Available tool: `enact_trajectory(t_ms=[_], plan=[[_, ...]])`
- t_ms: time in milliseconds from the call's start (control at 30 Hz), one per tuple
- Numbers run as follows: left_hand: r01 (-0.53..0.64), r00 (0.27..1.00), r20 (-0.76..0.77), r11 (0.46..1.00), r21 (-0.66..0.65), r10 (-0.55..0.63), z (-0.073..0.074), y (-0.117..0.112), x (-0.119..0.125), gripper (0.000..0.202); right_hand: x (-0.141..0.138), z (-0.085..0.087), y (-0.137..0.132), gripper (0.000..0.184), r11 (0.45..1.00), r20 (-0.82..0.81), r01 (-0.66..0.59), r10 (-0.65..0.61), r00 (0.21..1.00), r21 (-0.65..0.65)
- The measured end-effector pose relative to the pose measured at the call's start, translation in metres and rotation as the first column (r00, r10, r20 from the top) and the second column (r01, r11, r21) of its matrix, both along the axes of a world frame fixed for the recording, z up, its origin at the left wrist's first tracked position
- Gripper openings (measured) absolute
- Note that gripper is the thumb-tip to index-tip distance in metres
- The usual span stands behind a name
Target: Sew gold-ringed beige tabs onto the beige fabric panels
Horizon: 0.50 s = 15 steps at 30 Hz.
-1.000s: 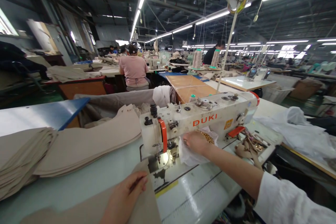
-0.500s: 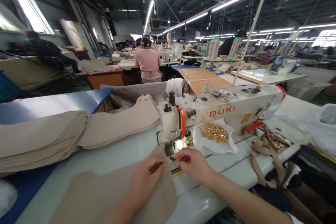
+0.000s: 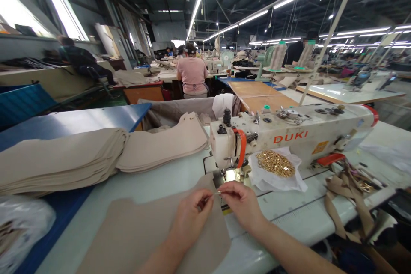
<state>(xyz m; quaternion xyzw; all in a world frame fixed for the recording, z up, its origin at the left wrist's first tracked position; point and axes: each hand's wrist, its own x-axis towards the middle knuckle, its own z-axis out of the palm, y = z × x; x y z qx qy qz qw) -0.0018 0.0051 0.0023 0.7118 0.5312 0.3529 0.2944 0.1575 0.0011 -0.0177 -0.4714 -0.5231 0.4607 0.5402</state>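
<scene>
A piece of beige fabric (image 3: 141, 227) lies on the sewing machine table, its narrow end beside the needle area. My left hand (image 3: 194, 212) rests over the fabric, thumb and forefinger pinched together; what they grip is too small to make out. Facing it, my right hand (image 3: 242, 203) pinches a small metal ring (image 3: 219, 192) at its fingertips. Both sets of fingertips nearly meet, just in front of the sewing machine (image 3: 289, 137) head. Behind my right hand, many gold rings (image 3: 276, 163) are heaped on a white cloth (image 3: 298, 180).
Stacked beige panels (image 3: 61, 154) and a second stack (image 3: 163, 143) lie to the left. Beige straps (image 3: 337, 197) hang over the table edge at right. A plastic bag (image 3: 28, 222) sits at lower left. A person in pink (image 3: 192, 72) sits ahead.
My hands have come closer together, with the small ring now between their fingertips. The view has shifted, so the scene appears farther right.
</scene>
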Motion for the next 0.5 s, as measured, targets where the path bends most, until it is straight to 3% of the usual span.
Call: enact_trajectory(t_ms=[267,500], plan=[[-0.023,0.999,-0.03,0.998,-0.056,0.022,-0.0004,0.0009,0.0037,0.017,-0.0003,-0.0027,-0.001,0.01,0.998,0.155,0.008,-0.019,0.988,0.068],[0.088,0.986,0.163,0.963,-0.256,-0.047,-0.0036,-0.0011,0.006,0.017,-0.0015,0.0003,-0.0051,0.021,0.929,0.362,-0.042,-0.102,0.926,0.368]])
